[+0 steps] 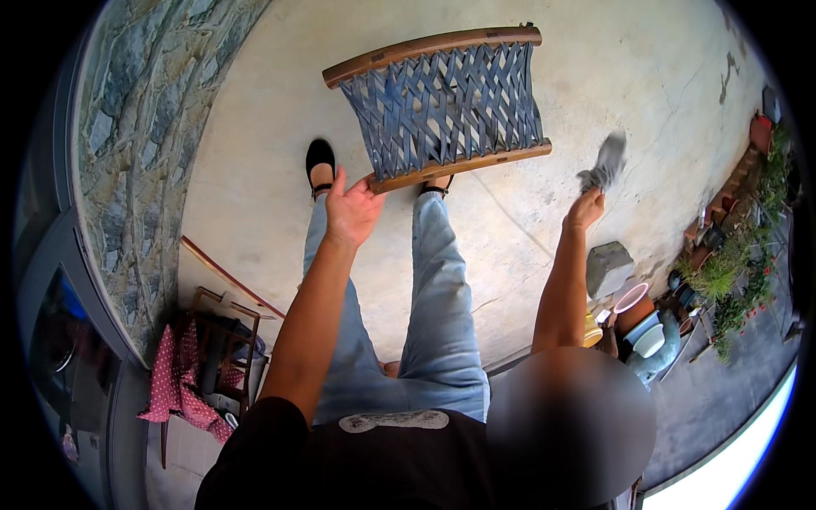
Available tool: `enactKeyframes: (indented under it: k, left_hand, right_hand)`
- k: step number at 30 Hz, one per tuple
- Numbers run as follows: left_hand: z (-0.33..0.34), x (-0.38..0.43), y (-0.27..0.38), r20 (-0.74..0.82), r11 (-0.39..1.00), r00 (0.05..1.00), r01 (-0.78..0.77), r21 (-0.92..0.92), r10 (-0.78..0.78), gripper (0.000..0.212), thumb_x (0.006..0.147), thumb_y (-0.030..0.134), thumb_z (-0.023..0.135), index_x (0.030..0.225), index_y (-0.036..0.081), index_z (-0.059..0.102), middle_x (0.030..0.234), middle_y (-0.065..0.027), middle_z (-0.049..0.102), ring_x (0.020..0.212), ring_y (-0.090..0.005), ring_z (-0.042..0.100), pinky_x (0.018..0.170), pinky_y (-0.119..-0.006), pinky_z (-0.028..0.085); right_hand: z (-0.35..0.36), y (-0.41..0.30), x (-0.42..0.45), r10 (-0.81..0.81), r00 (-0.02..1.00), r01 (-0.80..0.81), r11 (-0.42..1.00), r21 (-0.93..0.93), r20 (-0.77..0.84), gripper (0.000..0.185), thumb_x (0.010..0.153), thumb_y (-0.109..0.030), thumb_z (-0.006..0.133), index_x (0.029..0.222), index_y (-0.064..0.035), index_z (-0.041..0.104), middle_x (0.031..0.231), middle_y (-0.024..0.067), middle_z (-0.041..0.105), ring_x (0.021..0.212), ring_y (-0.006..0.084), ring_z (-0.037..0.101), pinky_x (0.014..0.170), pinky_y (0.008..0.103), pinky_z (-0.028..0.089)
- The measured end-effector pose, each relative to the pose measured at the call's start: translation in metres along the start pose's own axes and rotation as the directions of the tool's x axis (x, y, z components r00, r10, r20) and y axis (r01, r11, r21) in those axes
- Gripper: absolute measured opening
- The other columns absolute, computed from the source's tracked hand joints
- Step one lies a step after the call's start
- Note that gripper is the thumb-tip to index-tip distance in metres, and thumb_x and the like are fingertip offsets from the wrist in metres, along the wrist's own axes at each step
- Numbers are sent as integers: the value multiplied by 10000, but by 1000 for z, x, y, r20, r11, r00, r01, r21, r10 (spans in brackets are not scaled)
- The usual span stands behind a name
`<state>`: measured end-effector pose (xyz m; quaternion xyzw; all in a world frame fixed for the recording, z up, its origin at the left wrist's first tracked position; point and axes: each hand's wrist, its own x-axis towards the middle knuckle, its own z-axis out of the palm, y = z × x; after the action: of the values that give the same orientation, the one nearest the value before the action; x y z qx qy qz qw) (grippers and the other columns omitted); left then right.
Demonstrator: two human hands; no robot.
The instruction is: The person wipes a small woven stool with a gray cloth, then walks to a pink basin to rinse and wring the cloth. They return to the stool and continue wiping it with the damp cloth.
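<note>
A low folding stool with wooden rails and a seat of woven dark blue-grey straps (446, 108) stands on the floor in front of my feet. My left hand (354, 207) is at the near left end of its lower wooden rail, fingers at the rail's end and the thumb spread upward; the palm shows. Out to the right, well apart from the stool, my right hand (586, 207) grips a crumpled grey cloth (607, 159), which is blurred by motion. The stool's legs are hidden beneath the straps.
A stone block (609, 268) lies right, near stacked basins (647, 335) and potted plants (720, 280). At lower left are a wooden chair (252, 331) and red dotted cloth (167, 373). A thin red-brown strip (229, 274) is on the floor beside the stone wall (137, 159).
</note>
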<state>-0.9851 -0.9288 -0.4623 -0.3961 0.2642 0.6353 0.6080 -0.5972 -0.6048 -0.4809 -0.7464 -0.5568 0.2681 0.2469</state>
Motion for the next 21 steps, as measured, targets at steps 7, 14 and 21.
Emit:
enactKeyframes:
  k: [7, 14, 21]
  left_hand:
    - [-1, -11, 15, -266, 848, 959, 57, 527, 101, 701, 985, 585, 555, 1395, 20, 491, 1438, -151, 526, 1422, -279, 401, 1216, -423, 240]
    - [37, -83, -32, -328, 920, 943, 168, 355, -45, 701, 1028, 508, 520, 1564, 109, 310, 1437, -158, 532, 1357, -293, 490, 1087, -463, 437]
    - [5, -109, -63, -206, 875, 969, -19, 485, 135, 472, 1084, 277, 383, 1482, 25, 409, 1422, -165, 544, 1308, -295, 551, 1109, -453, 449]
  right_hand:
    - [29, -96, -93, 98, 964, -228, 777, 587, 246, 372, 1088, -342, 469, 1237, -9, 543, 1190, 140, 657, 1042, 247, 671, 901, 377, 557]
    - [-1, -200, -290, 30, 498, -165, 984, 60, 867, 233, 1014, -215, 628, 928, 2, 635, 854, 109, 624, 781, 161, 572, 698, 322, 475]
    - [-7, -213, -324, 125, 448, -382, 922, 63, 885, 339, 1039, -208, 587, 1356, -88, 587, 1362, 98, 570, 1164, 242, 609, 955, 362, 507]
